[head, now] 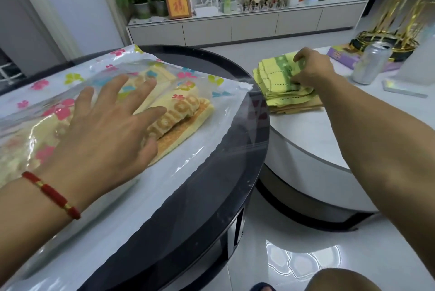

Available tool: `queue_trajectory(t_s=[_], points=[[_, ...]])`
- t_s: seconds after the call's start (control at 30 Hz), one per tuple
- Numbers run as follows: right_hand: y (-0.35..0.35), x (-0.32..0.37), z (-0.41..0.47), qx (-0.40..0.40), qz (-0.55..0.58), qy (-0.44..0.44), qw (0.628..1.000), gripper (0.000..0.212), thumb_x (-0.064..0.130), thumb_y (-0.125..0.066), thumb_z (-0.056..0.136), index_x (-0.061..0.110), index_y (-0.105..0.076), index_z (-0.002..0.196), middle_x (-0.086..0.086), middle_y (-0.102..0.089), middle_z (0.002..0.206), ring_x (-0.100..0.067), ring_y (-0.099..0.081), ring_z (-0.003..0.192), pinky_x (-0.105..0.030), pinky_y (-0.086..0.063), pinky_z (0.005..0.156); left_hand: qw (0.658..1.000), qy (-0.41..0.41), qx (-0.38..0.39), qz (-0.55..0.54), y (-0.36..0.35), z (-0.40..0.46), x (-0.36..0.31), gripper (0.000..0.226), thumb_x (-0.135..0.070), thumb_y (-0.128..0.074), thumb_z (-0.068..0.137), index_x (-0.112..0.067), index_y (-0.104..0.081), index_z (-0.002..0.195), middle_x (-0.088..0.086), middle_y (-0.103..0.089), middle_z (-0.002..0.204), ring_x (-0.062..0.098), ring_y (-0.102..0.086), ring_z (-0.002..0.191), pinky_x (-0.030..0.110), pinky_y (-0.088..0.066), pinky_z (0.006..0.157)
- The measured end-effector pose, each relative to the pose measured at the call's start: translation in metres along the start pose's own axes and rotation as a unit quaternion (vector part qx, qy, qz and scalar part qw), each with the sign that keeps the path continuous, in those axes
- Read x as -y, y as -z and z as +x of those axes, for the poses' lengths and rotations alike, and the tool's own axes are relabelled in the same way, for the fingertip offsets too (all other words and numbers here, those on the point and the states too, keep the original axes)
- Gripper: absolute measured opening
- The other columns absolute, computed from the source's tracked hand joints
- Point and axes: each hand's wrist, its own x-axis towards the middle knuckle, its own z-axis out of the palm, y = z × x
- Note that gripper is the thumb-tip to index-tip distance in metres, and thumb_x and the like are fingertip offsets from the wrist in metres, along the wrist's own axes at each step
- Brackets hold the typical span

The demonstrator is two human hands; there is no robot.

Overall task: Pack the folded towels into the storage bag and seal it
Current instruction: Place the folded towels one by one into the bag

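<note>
A clear storage bag (207,123) printed with coloured flowers lies flat on the dark round table (235,161). Inside it sits a folded yellow towel (186,107) with an orange pattern. My left hand (106,130), fingers spread, lies over the bag and that towel. On the lower white table (306,135) to the right is a folded yellow-green towel (275,78) on top of a tan one (303,105). My right hand (310,69) reaches there and its fingers curl round the far edge of the yellow-green towel.
A silver drinks can (370,64), a purple box (343,55) and a gold-ribboned ornament (388,38) stand at the back of the white table. A long cabinet (235,26) with plants and frames runs along the far wall. Glossy floor lies between the tables.
</note>
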Motion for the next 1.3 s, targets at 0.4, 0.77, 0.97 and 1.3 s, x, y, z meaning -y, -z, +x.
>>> queue_trajectory(t_s=[0.4, 0.77, 0.97, 1.3], points=[[0.078, -0.011, -0.130, 0.185, 0.531, -0.043, 0.826, 0.036, 0.004, -0.062, 0.096, 0.013, -0.070, 0.131, -0.015, -0.075, 0.112, -0.022, -0.075, 0.080, -0.028, -0.062, 0.058, 0.998, 0.059, 0.018, 0.034, 0.037, -0.071, 0.031, 0.032, -0.046, -0.069, 0.076, -0.041, -0.071, 0.108, 0.003, -0.036, 0.157, 0.044, -0.022, 0.143, 0.071, -0.026, 0.104], [0.097, 0.060, -0.332, 0.372, 0.467, 0.049, 0.800, 0.044, 0.015, -0.076, 0.079, 0.014, -0.077, 0.122, -0.019, -0.078, 0.114, -0.030, -0.075, 0.080, -0.034, -0.066, 0.066, 0.970, 0.150, 0.173, 0.076, 0.052, -0.204, 0.060, 0.047, -0.037, -0.057, 0.087, -0.045, -0.039, 0.130, 0.008, -0.013, 0.162, 0.048, 0.003, 0.146, 0.079, -0.014, 0.103], [0.053, 0.117, -0.394, 0.438, 0.484, 0.084, 0.753, 0.041, 0.005, -0.071, 0.082, 0.010, -0.076, 0.122, -0.022, -0.073, 0.126, -0.032, -0.075, 0.099, -0.037, -0.065, 0.081, 0.967, 0.172, 0.170, 0.082, 0.073, -0.247, 0.101, 0.091, -0.025, -0.067, 0.078, -0.028, -0.009, 0.149, -0.004, -0.011, 0.162, 0.046, 0.004, 0.147, 0.084, -0.016, 0.099], [-0.029, 0.255, -0.459, 0.476, 0.595, 0.087, 0.642, 0.031, -0.005, -0.063, 0.094, 0.009, -0.076, 0.119, -0.019, -0.075, 0.103, -0.024, -0.075, 0.077, -0.035, -0.066, 0.071, 0.981, 0.130, 0.140, 0.030, 0.130, -0.240, 0.147, 0.132, -0.063, -0.076, 0.059, -0.039, 0.018, 0.149, -0.020, 0.022, 0.159, 0.034, 0.017, 0.149, 0.085, -0.012, 0.101]])
